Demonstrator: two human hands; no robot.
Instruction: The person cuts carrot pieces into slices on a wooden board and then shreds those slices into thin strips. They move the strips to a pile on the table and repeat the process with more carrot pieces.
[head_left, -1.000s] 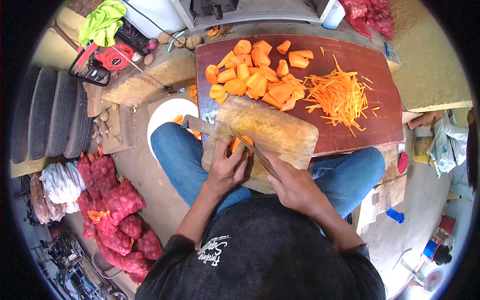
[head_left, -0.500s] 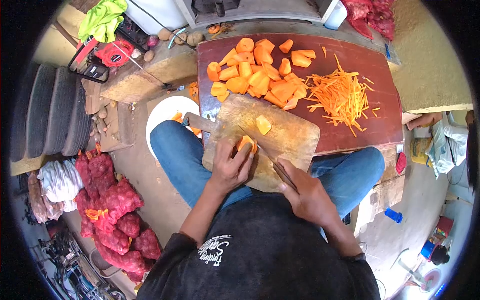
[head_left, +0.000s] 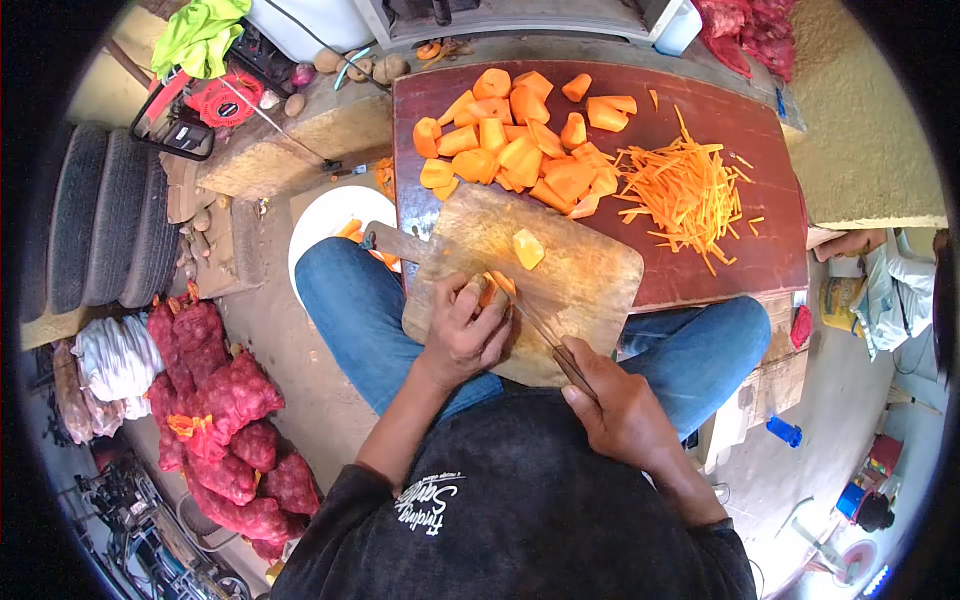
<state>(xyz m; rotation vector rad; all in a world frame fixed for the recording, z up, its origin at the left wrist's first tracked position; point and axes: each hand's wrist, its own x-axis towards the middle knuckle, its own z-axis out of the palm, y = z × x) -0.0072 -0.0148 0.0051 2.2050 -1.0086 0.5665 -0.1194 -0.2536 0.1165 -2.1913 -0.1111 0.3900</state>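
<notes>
Carrot chunk (head_left: 504, 284) sat on the wooden cutting board (head_left: 590, 260), pinned by the left hand (head_left: 460, 325), whose fingertips, near the knife (head_left: 577, 371) gripped in the right hand (head_left: 627, 405), risked cuts if it rolled.

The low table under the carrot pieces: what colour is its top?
Dark red, seen best in the head view.

Blk shirt (head_left: 540, 495) | wht txt (head_left: 428, 508) – "Finding San…", rest unclear | sm. line (head_left: 440, 475) – illegible
</notes>
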